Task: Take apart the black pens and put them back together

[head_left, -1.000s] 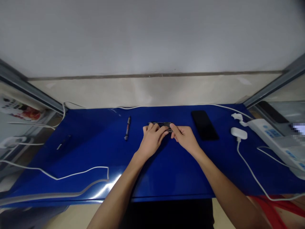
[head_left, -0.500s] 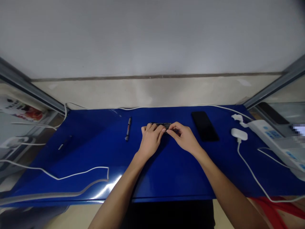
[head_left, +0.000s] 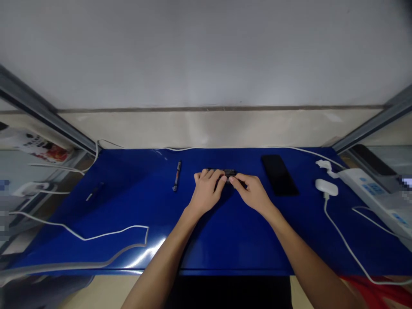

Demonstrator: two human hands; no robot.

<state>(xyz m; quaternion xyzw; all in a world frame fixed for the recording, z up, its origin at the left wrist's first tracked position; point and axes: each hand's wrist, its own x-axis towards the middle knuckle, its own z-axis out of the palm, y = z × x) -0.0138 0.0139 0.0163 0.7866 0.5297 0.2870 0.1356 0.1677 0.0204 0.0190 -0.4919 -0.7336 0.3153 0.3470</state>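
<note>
Both my hands meet at the far middle of a blue mat (head_left: 225,231). My left hand (head_left: 207,191) has its fingers curled over a small dark flat object (head_left: 229,173), most of which is hidden. My right hand (head_left: 252,192) pinches the same object from the right with thumb and fingers closed. What the object is, I cannot make out.
A pen (head_left: 176,175) lies left of my hands. A black phone (head_left: 278,174) lies to the right, then a white charger (head_left: 326,187) with its cable and a white power strip (head_left: 373,193). A white cable (head_left: 96,236) loops across the mat's left front. A small dark tool (head_left: 94,192) lies far left.
My hands have drawn closer together over the dark object, covering more of it. The view has tilted down slightly.
</note>
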